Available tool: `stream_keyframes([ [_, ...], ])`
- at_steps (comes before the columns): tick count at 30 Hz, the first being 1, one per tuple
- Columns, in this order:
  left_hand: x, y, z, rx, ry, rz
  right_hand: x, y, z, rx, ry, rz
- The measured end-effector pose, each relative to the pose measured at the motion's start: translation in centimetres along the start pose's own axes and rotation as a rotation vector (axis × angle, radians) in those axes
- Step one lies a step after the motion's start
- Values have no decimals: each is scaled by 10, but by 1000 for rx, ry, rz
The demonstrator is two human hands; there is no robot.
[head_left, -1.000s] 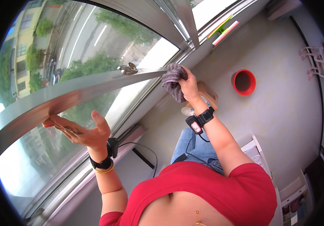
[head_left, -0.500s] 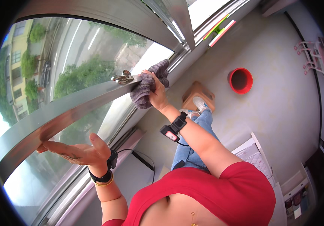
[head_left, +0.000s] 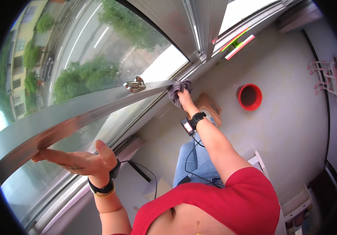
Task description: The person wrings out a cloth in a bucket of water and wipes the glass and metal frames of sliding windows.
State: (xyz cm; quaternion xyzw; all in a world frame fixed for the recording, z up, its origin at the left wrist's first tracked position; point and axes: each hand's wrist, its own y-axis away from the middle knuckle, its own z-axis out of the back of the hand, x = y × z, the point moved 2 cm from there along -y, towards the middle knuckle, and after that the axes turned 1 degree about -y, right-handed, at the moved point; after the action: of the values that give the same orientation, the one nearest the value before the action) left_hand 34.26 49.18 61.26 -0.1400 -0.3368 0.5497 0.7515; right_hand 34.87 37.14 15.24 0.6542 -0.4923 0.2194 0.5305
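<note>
My right hand (head_left: 185, 98) grips a crumpled grey-purple cloth (head_left: 179, 93) against the lower end of the metal window frame bar (head_left: 94, 105), close to the sill. Part of the cloth is hidden behind my fingers. A shiny metal latch (head_left: 135, 84) sits on the bar, a short way up from the cloth. My left hand (head_left: 82, 159) is open, with its fingers stretched out and their tips touching the underside of the same bar farther left; the thumb stands apart. Glass panes (head_left: 86, 74) lie on both sides of the bar.
I am on a tan plastic stool (head_left: 209, 107). A red bucket (head_left: 250, 97) with dark contents stands on the floor to its right. A green-and-red tool (head_left: 237, 45) rests by the sill. A pink-and-white rack (head_left: 329, 78) stands far right. Cables hang from both wrists.
My right hand has slid the cloth down along the bar, away from the latch to the bar's lower end. My left hand stays near the same place on the bar.
</note>
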Motion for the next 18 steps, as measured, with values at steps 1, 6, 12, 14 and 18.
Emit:
stream_keyframes([
  [1,-1,0,0,8,22,-8,6,5,-2,17,-20,6],
  [6,-19,-5,-3,22,157,-36,87,27,-10,163,-97,193],
  [12,-32,-16,-4,-107,369,-34,216,76,-33,419,193,460],
  [14,-39,-23,-1,-132,384,-21,240,97,-32,535,-25,274],
  [18,-41,-28,0,-50,512,-12,281,159,-29,713,-228,147],
])
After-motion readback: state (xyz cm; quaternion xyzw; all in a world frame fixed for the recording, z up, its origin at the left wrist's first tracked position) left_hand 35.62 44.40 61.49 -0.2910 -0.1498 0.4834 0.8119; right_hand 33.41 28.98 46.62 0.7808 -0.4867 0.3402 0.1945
